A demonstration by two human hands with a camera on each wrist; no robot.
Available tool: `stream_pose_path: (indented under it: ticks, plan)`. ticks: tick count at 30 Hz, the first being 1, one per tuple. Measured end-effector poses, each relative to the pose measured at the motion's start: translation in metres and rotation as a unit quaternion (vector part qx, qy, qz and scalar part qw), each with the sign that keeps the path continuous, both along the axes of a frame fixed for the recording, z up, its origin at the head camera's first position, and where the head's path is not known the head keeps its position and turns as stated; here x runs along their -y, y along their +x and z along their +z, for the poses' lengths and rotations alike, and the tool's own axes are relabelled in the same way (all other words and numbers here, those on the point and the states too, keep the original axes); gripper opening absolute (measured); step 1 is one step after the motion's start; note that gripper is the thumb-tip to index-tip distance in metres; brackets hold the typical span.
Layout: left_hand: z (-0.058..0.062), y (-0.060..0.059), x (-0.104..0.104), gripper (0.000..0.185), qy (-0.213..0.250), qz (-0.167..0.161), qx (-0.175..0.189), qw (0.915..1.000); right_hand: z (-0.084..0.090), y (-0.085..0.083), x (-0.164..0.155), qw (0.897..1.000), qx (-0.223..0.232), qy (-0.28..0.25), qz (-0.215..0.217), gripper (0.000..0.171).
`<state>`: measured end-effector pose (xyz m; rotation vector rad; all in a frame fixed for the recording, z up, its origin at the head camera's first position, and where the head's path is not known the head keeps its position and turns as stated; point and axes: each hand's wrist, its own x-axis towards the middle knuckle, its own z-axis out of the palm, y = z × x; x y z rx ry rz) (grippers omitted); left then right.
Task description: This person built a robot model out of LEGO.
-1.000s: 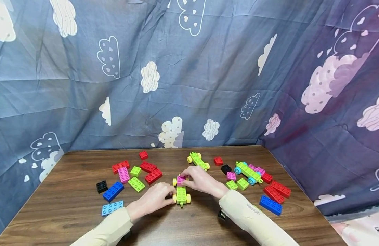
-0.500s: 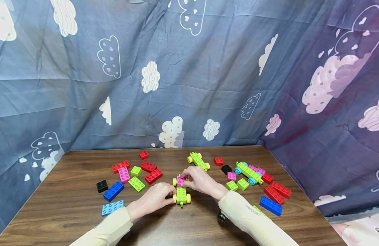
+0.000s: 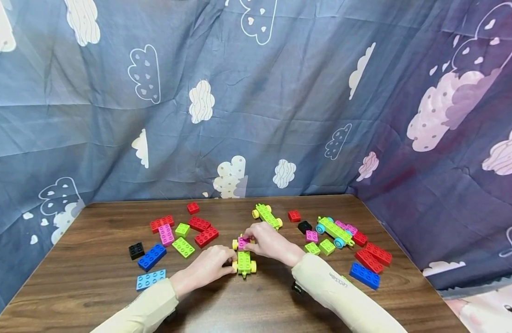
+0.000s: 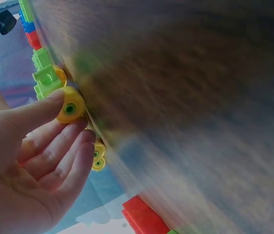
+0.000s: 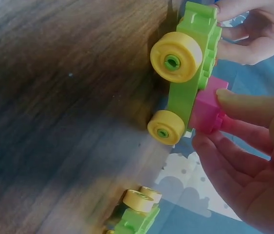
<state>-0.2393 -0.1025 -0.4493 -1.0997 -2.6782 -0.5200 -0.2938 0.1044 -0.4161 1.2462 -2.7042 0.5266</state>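
Both hands hold parts near the middle of the worktop [image 3: 247, 311]. The left hand [image 3: 210, 266] has its thumb and fingers bent about the near left yellow wheel [image 4: 70, 108] of a green wheeled base [image 3: 244, 262], which stands on its wheels. The right hand [image 3: 270, 243] pinches a pink brick [image 5: 209, 105] on the base's far end; whether it is fully seated cannot be told. A second yellow-wheeled base [image 3: 267, 216] stands beyond; a blue-wheeled base [image 3: 334, 232] stands to the right.
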Motion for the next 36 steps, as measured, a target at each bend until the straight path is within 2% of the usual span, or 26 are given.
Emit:
stream_pose_path:
  ticks: [10,16,27,32,36]
  plan:
    - [0.000,0.000,-0.002,0.014,-0.005,0.003,-0.011,0.9999,0.002,0.003,0.002,0.999,-0.037,0.028,-0.010,0.015]
    - [-0.001,0.001,-0.001,0.015,-0.007,0.004,-0.021,0.9997,0.003,0.002,0.003,1.000,-0.018,0.022,-0.006,0.013]
    - [0.000,0.000,-0.002,0.014,-0.004,0.007,-0.008,0.9999,-0.001,0.000,0.002,1.000,-0.025,0.001,-0.004,0.014]
    - [-0.001,-0.001,-0.003,0.015,-0.006,0.009,-0.007,0.9999,-0.005,-0.001,-0.004,1.000,-0.023,-0.012,0.014,0.016]
    - [-0.001,0.000,-0.003,0.014,-0.006,0.007,0.001,1.0000,-0.004,-0.001,-0.010,1.000,-0.002,-0.006,0.027,0.018]
